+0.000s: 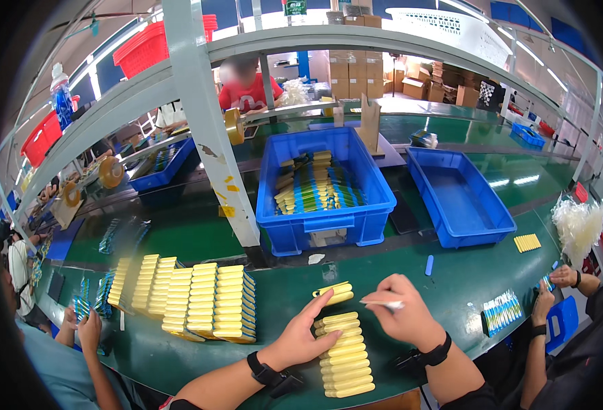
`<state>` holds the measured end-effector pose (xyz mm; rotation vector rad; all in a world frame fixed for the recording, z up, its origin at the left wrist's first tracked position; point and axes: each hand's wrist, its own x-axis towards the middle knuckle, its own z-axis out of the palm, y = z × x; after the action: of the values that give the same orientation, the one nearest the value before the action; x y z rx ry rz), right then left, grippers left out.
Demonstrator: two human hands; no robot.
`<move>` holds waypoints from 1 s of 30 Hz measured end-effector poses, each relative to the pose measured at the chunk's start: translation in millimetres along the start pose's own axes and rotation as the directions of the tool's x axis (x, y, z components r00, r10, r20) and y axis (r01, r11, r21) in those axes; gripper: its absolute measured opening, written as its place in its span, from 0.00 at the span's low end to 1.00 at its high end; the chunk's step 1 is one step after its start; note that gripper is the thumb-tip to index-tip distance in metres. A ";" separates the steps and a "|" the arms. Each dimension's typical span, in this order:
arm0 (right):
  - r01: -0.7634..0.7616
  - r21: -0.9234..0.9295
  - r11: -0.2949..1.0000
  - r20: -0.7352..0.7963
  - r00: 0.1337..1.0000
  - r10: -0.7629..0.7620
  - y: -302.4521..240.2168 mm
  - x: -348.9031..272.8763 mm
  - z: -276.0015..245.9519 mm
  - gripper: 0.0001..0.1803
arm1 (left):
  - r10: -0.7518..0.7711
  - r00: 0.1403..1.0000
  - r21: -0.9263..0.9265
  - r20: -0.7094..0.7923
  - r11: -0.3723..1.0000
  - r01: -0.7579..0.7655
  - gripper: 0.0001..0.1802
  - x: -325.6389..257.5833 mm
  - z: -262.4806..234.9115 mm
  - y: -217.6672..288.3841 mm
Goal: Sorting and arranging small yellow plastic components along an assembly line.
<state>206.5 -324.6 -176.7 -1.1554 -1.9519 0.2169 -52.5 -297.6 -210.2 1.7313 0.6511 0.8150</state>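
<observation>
A row of yellow rounded sticks [346, 365] lies side by side on the green bench in front of me. My left hand [305, 335] is open along its left side, with the thumb over the upper sticks. Its stretched fingers reach to a small group of yellow sticks [341, 292] just beyond the row; a dark spot shows on one end. My right hand [404, 311] is closed in a pinch on a slim white tool [385, 303], whose kind I cannot make out, to the right of that group.
Stacked yellow sticks [209, 301] stand left. Beyond are a blue crate [325, 224] of packed sticks and a shallow blue tray [476, 236]. A metal post [223, 164] rises mid-left. Co-workers' hands [86, 328] work at left, others' [544, 294] at right beside wrapped sticks [502, 313].
</observation>
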 end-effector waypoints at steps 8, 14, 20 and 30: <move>-0.346 0.826 0.444 0.344 0.935 0.090 -6.8 -10.1 -3.8 0.12 | 0.204 0.958 0.258 0.201 0.932 -0.253 0.48 -15.3 6.5 35.0; -0.741 0.504 0.443 0.857 0.493 -0.151 -5.1 -17.7 -27.0 0.14 | 0.093 0.996 0.167 0.006 0.982 -0.093 0.44 -17.3 14.5 21.9; -0.745 0.425 0.514 0.903 0.308 -0.300 -14.6 -10.1 -17.3 0.16 | 0.058 0.998 0.463 0.038 0.884 -0.069 0.39 -25.4 20.5 16.4; -0.773 0.340 0.536 0.934 0.210 -0.289 4.6 -9.9 -22.3 0.11 | 0.064 0.998 0.232 -0.018 0.971 -0.058 0.40 -27.7 21.8 7.2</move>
<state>228.0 -335.4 -170.7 -0.6474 -1.9703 2.3891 -52.3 -333.4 -213.4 1.9629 0.7368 0.8302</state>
